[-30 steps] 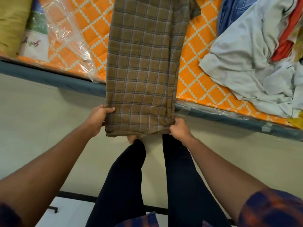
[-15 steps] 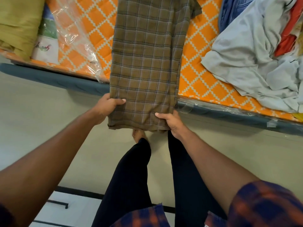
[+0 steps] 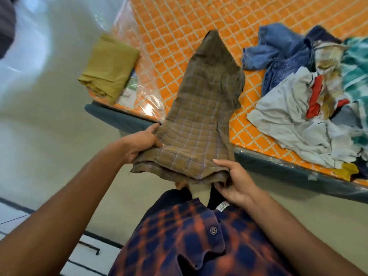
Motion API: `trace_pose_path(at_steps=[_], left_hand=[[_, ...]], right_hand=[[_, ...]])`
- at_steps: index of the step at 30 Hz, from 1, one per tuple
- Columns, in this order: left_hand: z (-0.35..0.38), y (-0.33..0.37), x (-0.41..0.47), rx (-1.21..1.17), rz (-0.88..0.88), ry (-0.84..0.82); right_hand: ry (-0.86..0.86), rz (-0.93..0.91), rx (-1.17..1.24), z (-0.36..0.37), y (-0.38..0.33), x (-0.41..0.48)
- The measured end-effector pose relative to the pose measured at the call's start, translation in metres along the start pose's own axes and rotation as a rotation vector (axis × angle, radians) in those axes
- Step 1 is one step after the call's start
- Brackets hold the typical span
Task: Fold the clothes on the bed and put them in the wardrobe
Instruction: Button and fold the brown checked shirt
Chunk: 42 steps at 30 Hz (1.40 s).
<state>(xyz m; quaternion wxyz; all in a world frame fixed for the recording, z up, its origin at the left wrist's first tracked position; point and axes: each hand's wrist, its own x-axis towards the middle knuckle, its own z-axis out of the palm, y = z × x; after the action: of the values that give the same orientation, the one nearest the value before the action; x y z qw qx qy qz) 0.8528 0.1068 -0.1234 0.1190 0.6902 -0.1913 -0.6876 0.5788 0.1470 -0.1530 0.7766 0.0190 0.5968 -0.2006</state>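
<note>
Grip: left hand (image 3: pixel 143 143), right hand (image 3: pixel 237 183) pinch near hem of brown checked garment (image 3: pixel 199 120).
Place: centre, far end at 12 o'clock over bed (image 3: pixel 179 26).
Risk: loose layers may slip, undoing fold.

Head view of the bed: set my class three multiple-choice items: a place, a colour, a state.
1. Where does the folded mustard cloth lie? A on the floor; B on the bed; C in a drawer.
2. What colour is the bed's top? A orange; B green; C white.
3. How is the brown checked cloth held? A one hand; B both hands; C no hand.
Answers: B, it rests by the bed's corner; A, orange with pale diamonds; B, the left hand and right hand each grip its near edge.
</note>
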Motion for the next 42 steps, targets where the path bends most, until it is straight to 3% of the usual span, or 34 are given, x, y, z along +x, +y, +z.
trace_pose_path(at_steps=[3, 7, 11, 15, 17, 18, 21, 23, 26, 28, 30, 32, 36, 39, 42], left_hand=[[-0.009, 0.019, -0.013, -0.290, 0.033, 0.012], [0.001, 0.060, 0.013, -0.692, 0.014, 0.174], [0.005, 0.153, 0.098, -0.788, 0.135, 0.342], [0.010, 0.250, 0.191, -0.777, 0.293, 0.344], [0.009, 0.274, 0.229, -0.556, 0.448, 0.425], [0.010, 0.279, 0.246, -0.333, 0.529, 0.511], [0.019, 0.267, 0.293, 0.250, 0.708, 0.703], [0.027, 0.240, 0.307, 0.508, 0.763, 0.648], [0.030, 0.207, 0.327, 0.856, 0.785, 0.563], [0.022, 0.205, 0.339, 0.678, 0.699, 0.560], [0.014, 0.220, 0.351, 0.330, 0.531, 0.544], [0.012, 0.238, 0.356, 0.150, 0.491, 0.480], [0.011, 0.265, 0.342, 0.169, 0.729, 0.456], [0.011, 0.281, 0.334, 0.147, 0.931, 0.465], [0.012, 0.291, 0.359, 0.176, 0.814, 0.499]], right_hand=[[0.072, -0.031, 0.177, 0.009, -0.003, -0.008], [0.194, -0.328, 0.339, 0.036, -0.047, 0.013], [0.152, -0.342, 0.503, 0.060, -0.142, 0.074], [0.026, -0.415, 0.711, 0.065, -0.242, 0.156], [-0.019, -0.523, 0.547, 0.063, -0.281, 0.184], [-0.001, -0.556, 0.369, 0.062, -0.295, 0.198], [0.279, -0.750, -0.358, 0.046, -0.307, 0.233], [0.500, -0.949, -0.715, 0.036, -0.294, 0.245], [0.639, -1.077, -1.074, 0.022, -0.270, 0.261], [0.694, -0.935, -1.226, 0.022, -0.266, 0.272], [0.700, -0.816, -1.171, 0.026, -0.278, 0.282], [0.651, -0.874, -1.040, 0.027, -0.289, 0.285], [0.479, -1.128, -0.784, 0.031, -0.301, 0.264], [0.502, -1.258, -0.645, 0.037, -0.309, 0.253], [0.668, -1.197, -0.713, 0.041, -0.327, 0.272]])
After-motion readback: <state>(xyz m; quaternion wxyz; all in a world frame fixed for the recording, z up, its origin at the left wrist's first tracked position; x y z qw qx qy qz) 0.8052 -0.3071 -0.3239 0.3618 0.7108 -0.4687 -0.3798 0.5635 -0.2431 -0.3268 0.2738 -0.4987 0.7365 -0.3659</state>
